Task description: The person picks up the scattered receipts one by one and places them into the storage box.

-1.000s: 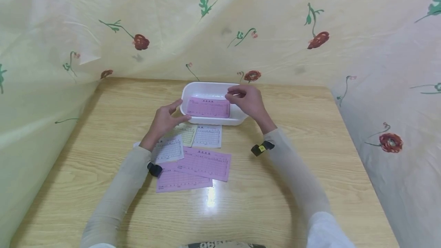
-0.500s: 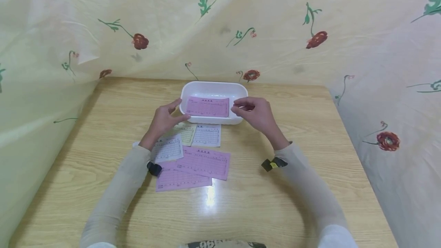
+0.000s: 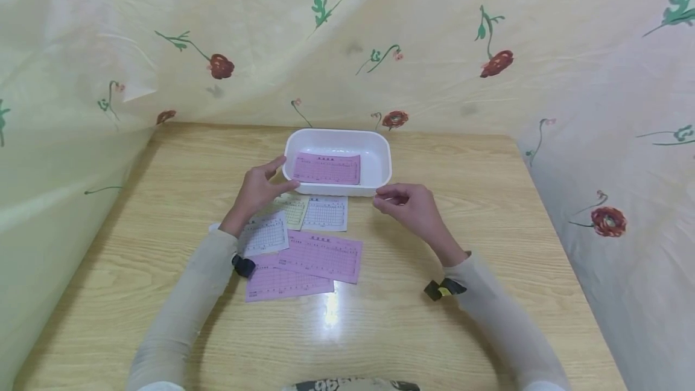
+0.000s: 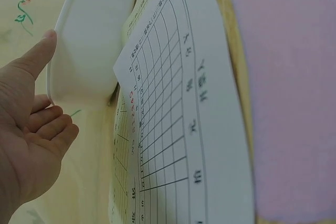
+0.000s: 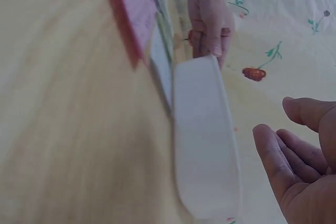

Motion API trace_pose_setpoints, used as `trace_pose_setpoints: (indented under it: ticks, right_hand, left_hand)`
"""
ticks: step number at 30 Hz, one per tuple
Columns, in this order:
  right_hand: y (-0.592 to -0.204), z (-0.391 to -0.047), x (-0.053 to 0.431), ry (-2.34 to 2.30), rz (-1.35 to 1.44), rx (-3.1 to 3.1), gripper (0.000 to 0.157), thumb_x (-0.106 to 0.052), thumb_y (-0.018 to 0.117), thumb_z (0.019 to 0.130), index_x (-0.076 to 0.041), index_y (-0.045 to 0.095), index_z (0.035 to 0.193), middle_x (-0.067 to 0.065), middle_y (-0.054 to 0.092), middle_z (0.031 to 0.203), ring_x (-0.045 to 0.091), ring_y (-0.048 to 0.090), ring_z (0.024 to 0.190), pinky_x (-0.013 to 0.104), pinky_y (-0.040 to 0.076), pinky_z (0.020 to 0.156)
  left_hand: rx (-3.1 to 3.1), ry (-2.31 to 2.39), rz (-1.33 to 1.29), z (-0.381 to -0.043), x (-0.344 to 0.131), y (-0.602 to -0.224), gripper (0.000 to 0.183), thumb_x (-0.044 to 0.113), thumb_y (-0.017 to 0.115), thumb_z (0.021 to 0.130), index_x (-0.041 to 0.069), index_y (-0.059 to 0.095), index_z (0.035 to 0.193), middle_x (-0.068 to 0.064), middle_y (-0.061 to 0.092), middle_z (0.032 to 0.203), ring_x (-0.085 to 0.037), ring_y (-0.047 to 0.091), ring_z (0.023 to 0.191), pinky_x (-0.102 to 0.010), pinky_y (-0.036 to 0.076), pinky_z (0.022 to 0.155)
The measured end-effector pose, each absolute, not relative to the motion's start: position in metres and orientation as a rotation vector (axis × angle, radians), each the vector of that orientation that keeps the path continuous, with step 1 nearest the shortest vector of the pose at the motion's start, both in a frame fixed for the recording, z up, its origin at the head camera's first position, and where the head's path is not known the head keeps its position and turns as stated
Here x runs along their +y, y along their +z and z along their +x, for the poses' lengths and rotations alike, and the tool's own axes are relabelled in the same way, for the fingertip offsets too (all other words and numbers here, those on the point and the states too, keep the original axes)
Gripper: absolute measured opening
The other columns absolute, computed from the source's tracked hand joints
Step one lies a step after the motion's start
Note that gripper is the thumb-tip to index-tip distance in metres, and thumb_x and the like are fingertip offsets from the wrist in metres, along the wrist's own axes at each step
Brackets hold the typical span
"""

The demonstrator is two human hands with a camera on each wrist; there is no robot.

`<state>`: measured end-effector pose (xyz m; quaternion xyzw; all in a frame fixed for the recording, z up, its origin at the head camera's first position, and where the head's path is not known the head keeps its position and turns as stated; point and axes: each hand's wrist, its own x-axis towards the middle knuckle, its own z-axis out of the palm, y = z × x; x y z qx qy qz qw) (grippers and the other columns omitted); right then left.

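Note:
A white plastic tray [image 3: 374, 165] stands at the back of the table, with pink printed slips [image 3: 327, 169] lying in its left part. My left hand [image 3: 259, 192] holds the tray's left end, thumb at the near rim and fingers at the side; in the left wrist view the thumb [image 4: 44, 51] touches the rim. Just off the tray's near right corner is my right hand [image 3: 412, 207]. A gap shows between its thumb and fingers in the right wrist view, with nothing held.
In front of the tray lie white slips [image 3: 326, 215], a yellowish slip [image 3: 295, 212] and pink slips [image 3: 326, 258], overlapping on the wooden table [image 3: 391, 330]. A flowered cloth [image 3: 434, 95] hangs behind the table and along both sides.
My right hand has drawn back from over the tray's right side, moving toward me and slightly right, outside the near rim. The left hand and the slips have stayed put.

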<state>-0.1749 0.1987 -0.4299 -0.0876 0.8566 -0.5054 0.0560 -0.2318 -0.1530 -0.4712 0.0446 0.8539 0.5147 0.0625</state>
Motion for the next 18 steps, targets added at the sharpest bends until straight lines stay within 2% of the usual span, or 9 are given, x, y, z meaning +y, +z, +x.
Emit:
trace_pose_setpoints:
  ticks: [4,12,18]
  right_hand:
    - [-0.437,-0.165,0.201,-1.519,-0.255,2.582,0.034,-0.024,0.082,0.089,0.0,0.076,0.113,0.01,0.078,0.103,0.019,0.074,0.088,0.024,0.062,0.071]
    - [-0.45,-0.15,0.198,-1.393,-0.21,2.587,0.036,-0.03,0.083,0.088,-0.005,0.077,0.113,0.007,0.079,0.101,0.017,0.074,0.086,0.026,0.062,0.072]
    - [-0.457,-0.142,0.194,-1.373,-0.214,2.532,0.036,-0.026,0.082,0.089,-0.002,0.075,0.115,0.007,0.079,0.1,0.017,0.075,0.085,0.028,0.063,0.075]
  left_hand:
    - [2.585,1.546,0.141,-0.232,-0.153,-0.471,0.088,0.045,0.082,0.086,0.017,0.039,0.157,-0.005,0.032,0.166,-0.035,0.033,0.151,-0.053,0.035,0.12]
    - [2.587,1.547,0.148,-0.233,-0.153,-0.471,0.088,0.045,0.082,0.085,0.017,0.039,0.157,-0.004,0.032,0.166,-0.035,0.033,0.151,-0.053,0.035,0.121]
    - [2.585,1.542,0.146,-0.233,-0.153,-0.47,0.088,0.046,0.082,0.085,0.019,0.039,0.157,-0.004,0.032,0.166,-0.035,0.033,0.151,-0.054,0.035,0.121]
